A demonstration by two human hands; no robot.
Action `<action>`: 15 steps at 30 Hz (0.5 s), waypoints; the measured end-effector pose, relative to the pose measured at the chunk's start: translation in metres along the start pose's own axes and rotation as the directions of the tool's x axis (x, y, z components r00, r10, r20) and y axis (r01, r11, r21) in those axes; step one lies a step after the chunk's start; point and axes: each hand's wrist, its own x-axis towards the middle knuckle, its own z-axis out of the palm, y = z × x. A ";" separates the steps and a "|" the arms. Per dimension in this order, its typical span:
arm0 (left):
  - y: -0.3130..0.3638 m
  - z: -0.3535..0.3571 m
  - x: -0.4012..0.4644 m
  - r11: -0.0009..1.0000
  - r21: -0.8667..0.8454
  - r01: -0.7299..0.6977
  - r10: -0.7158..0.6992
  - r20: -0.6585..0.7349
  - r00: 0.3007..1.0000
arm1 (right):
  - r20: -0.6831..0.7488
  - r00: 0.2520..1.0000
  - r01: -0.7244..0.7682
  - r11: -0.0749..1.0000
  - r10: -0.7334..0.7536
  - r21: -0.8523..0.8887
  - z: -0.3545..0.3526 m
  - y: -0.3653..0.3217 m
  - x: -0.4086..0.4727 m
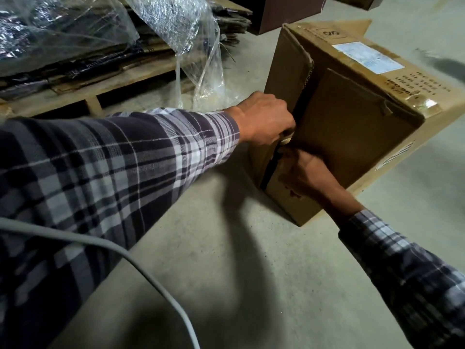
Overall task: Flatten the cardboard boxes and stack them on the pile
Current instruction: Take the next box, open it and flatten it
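So the cardboard box (352, 117) is lying tipped on the concrete floor (226, 248), end flaps facing the camera. Left hand (264, 119) has its fingers curled into the dark gap between the flaps, gripping a flap edge. Right hand (304, 175) is tucked under the big flap, fingers hidden, so can't tell its grip. Pile of flattened cardboard (75, 61) sits on a wooden pallet (95, 96) toward the far left, under clear plastic wrap (181, 34).

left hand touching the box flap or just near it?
Touching. The head view shows the left hand with fingers curled over the edge of a flap at the seam of the cardboard box; no gap shows.
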 end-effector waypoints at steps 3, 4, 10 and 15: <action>-0.005 0.006 -0.003 1.000 -0.026 -0.008 0.008 -0.003 1.000 | -0.060 0.996 0.054 0.980 -0.066 -0.190 -0.009 0.007 -0.007; -0.005 0.007 -0.003 0.999 -0.038 -0.005 0.005 -0.002 1.000 | -0.075 0.994 0.060 0.959 -0.084 -0.278 -0.012 0.006 -0.009; -0.006 0.005 -0.004 0.998 -0.055 0.012 -0.012 0.003 1.000 | -0.203 0.968 0.037 0.881 -0.150 -0.471 -0.035 -0.032 -0.033; -0.010 0.006 -0.009 0.996 -0.078 0.048 -0.041 0.093 0.995 | -0.399 0.886 0.040 0.895 -0.237 -0.444 -0.065 -0.059 -0.050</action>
